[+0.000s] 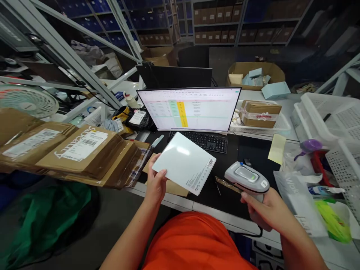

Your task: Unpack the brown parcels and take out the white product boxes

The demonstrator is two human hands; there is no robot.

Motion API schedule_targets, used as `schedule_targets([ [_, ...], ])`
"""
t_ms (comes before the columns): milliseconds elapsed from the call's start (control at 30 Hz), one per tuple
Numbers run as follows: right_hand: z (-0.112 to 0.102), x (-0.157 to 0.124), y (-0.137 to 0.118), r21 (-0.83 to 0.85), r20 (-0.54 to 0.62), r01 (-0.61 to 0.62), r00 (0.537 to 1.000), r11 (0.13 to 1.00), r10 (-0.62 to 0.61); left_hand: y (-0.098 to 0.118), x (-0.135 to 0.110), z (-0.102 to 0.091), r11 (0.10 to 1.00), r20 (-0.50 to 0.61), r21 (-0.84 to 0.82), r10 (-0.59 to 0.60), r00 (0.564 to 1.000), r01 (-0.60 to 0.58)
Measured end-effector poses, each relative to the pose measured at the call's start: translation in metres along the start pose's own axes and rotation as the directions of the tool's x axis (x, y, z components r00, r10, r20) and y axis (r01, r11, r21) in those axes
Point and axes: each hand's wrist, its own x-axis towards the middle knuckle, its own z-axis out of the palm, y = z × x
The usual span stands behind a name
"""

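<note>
My left hand (pixel 155 182) grips the near left corner of a flat white box (pixel 184 162) and holds it tilted above the dark desk (pixel 247 153); a barcode sits at the box's right corner. My right hand (pixel 263 212) is wrapped round the handle of a grey-and-white barcode scanner (pixel 246 177), whose head is turned left toward the box's barcode edge, a short gap away. Behind both stand a keyboard (pixel 206 141) and a monitor (pixel 189 109) showing a spreadsheet.
A stack of flat cardboard mailers (pixel 78 153) lies to the left. White mesh baskets (pixel 332 123), a taped carton (pixel 260 112), a yellow note (pixel 277 148) and plastic bags (pixel 299 195) crowd the right. A fan (pixel 26 100) stands far left; shelving fills the back.
</note>
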Motion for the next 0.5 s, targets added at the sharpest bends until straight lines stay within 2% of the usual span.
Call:
schedule_targets([
  [67, -0.007, 0.01, 0.026, -0.051, -0.122, -0.026, 0.992, 0.998, 0.02, 0.002, -0.003, -0.001, 1.0, -0.013, 0.005, -0.012, 1.0, 0.012],
  [133, -0.019, 0.026, 0.063, -0.141, -0.273, -0.12, 0.959, 0.983, 0.078, 0.003, -0.005, -0.004, 1.0, -0.001, 0.006, -0.026, 1.0, 0.026],
  [200, -0.035, 0.045, 0.111, -0.241, -0.443, -0.338, 0.872, 0.91, 0.207, 0.003, -0.008, -0.007, 1.0, 0.03, 0.006, -0.026, 0.999, 0.026],
  [267, -0.049, 0.06, 0.165, -0.311, -0.558, -0.502, 0.783, 0.807, 0.273, 0.001, -0.01, -0.011, 1.0, 0.054, 0.003, -0.028, 0.998, 0.028],
  [333, -0.06, 0.066, 0.217, -0.291, -0.597, -0.593, 0.725, 0.751, 0.342, -0.002, -0.012, -0.017, 0.999, 0.039, -0.012, -0.044, 0.998, 0.044],
  [400, -0.064, 0.063, 0.262, -0.233, -0.584, -0.648, 0.689, 0.725, 0.429, -0.005, -0.014, -0.023, 0.995, -0.014, -0.053, -0.086, 0.996, 0.085],
  [500, -0.058, 0.047, 0.307, -0.221, -0.6, -0.671, 0.666, 0.708, 0.443, -0.01, -0.016, -0.033, 0.976, -0.125, -0.152, -0.179, 0.976, 0.159],
])
